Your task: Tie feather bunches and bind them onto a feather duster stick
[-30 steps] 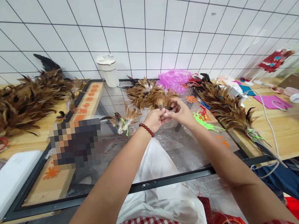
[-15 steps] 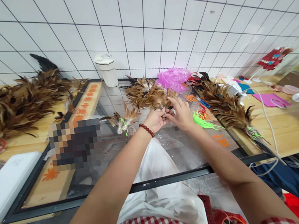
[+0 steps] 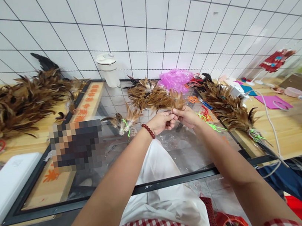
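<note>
My left hand (image 3: 163, 122), with a red bead bracelet at the wrist, is closed over the glass tabletop, its fingertips pinched together. My right hand (image 3: 187, 117) meets it there, thumb and finger pinching a small brown feather (image 3: 176, 100) that points up and away. What the left fingertips hold is too small to make out. Just beyond the hands lies a pile of brown feathers (image 3: 147, 94). A small feather bunch tied with green string (image 3: 126, 125) rests to the left. Green strings (image 3: 216, 127) lie right of my right hand.
A white lidded cup (image 3: 109, 71) and crumpled pink plastic (image 3: 176, 79) stand near the wall. Large feather bundles lie left (image 3: 12, 104) and right (image 3: 223, 104). A white power bank (image 3: 12, 188) is at the left edge. A blue pen-like tool (image 3: 205, 103) lies at the right.
My right hand has turned and lowered, and its fingers have closed in beside the left fingertips. A feather now stands up from the pinch. The left hand has shifted slightly right.
</note>
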`<action>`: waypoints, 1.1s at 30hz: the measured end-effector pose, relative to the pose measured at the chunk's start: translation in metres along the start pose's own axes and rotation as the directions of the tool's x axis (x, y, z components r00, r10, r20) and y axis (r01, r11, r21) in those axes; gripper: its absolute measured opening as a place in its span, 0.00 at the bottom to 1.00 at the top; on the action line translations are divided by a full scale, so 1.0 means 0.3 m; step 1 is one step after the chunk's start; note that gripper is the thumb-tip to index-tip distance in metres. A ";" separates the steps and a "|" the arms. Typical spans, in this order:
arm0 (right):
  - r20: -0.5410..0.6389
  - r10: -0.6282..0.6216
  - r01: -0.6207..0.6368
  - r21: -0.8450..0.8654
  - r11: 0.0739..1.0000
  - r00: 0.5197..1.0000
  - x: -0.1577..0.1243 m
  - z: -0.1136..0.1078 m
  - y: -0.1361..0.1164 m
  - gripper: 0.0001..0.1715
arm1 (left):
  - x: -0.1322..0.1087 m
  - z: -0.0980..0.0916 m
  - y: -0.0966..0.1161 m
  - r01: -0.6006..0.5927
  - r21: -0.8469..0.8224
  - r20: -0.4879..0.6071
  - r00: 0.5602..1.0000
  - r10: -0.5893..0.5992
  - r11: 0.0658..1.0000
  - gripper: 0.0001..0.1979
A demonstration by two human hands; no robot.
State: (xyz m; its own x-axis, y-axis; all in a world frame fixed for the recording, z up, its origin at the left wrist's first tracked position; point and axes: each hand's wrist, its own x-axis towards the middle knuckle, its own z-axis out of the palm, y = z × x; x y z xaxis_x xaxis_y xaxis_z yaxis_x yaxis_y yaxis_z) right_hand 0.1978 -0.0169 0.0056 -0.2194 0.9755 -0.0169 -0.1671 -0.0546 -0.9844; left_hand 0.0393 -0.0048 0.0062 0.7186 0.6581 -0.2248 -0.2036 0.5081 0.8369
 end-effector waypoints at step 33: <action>-0.093 -0.098 0.081 -0.173 0.982 0.991 0.031 -0.016 0.046 0.23 | 0.019 0.032 -0.012 -0.070 0.329 -0.312 0.933 0.179 0.942 0.10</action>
State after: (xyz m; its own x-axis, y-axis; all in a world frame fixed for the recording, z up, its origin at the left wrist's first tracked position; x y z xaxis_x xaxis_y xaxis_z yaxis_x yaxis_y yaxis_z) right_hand 0.1980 -0.0077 -0.0090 -0.1114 0.9918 0.0634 -0.0151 0.0621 -0.9980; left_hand 0.0505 -0.0081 0.0068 0.4266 0.8783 -0.2160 -0.0236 0.2496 0.9681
